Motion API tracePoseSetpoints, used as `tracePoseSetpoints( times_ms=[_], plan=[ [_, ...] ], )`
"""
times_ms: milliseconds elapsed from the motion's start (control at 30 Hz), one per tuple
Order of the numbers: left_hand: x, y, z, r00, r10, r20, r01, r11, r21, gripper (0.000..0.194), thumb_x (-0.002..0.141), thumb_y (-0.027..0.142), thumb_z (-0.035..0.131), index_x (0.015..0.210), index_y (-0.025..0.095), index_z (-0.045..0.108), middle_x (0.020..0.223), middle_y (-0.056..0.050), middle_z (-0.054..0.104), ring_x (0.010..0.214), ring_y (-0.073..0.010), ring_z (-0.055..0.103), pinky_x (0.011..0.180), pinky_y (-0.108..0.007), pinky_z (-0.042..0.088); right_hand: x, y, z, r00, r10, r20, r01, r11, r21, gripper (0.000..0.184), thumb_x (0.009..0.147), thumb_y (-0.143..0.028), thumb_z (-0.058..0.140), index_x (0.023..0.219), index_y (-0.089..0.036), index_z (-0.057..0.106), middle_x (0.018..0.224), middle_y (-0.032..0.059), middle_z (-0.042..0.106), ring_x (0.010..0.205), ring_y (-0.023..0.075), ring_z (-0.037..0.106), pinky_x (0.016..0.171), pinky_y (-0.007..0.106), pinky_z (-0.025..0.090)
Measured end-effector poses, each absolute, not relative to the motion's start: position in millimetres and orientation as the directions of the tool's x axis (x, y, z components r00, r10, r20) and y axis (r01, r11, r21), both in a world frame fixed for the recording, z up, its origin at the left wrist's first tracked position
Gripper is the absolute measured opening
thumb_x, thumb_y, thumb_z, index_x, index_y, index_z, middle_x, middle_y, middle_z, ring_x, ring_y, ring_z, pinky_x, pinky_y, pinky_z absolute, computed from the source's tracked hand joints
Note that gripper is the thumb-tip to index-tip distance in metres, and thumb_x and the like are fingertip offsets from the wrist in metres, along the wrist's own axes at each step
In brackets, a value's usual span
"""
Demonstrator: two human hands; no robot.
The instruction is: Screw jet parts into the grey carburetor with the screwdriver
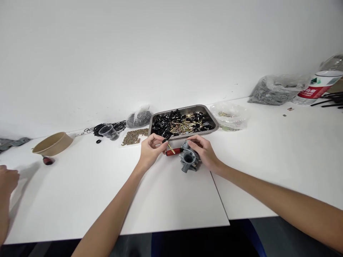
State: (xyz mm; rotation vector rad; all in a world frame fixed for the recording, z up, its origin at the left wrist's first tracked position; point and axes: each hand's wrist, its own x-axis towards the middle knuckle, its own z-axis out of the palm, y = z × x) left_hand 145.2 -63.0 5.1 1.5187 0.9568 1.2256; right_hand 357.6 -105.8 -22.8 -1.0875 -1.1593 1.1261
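The fingers of the left hand [151,151] pinch one black-topped brass piece [171,147]; those of the right hand [205,151] grasp one grey metal body [189,159], its round opening showing. Both things are close together above the white table [171,200], just in front of one metal tray [215,125] of black parts and brass pins, too many to count. One red handle [173,152] lies between the hands; whether the left hand also touches it, I can't quite tell.

Three clear bags stand along the wall: one dark-filled bag [140,117] left of the tray, one bag of brass bits [230,116] just right of it, and one bag of grey parts [277,91] beside one bottle [316,87]. To the left are one batch of brass beads [134,137], one plastic cup [109,132], a heap of black rings [118,126], one separate black ring [98,141], one tan bowl [55,144] and a second red handle [47,161]. One hand of another person [8,178] shows at the left edge.
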Motion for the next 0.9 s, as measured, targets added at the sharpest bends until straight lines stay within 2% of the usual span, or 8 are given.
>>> tracePoseSetpoints(
  times_ms=[667,900],
  plan=[
    [154.3,-68.9,-0.1,0.195,0.950,0.242,0.085,-0.263,0.961,0.032,0.070,0.036,0.082,0.077,0.015,0.059,0.066,-0.001,0.065,0.055,-0.0132,0.065,0.049,-0.024,0.052,355.6,-111.0,-22.9,0.077,0.982,0.175,-0.126,0.183,-0.975,0.028,0.084,-0.042,0.067,0.092,-0.016,0.063,0.085,0.0035,0.065,0.079,0.0143,0.059,0.072,0.028,0.045],
    [154.9,-70.4,0.9,0.198,0.954,0.224,0.104,-0.247,0.963,0.033,0.070,0.037,0.083,0.078,0.016,0.058,0.059,0.002,0.060,0.055,-0.0133,0.064,0.051,-0.023,0.051,354.6,-114.0,-23.4,0.100,0.970,0.221,-0.121,0.232,-0.965,0.027,0.085,-0.042,0.067,0.093,-0.017,0.063,0.085,0.0029,0.063,0.079,0.0141,0.059,0.071,0.028,0.045]
  ],
)
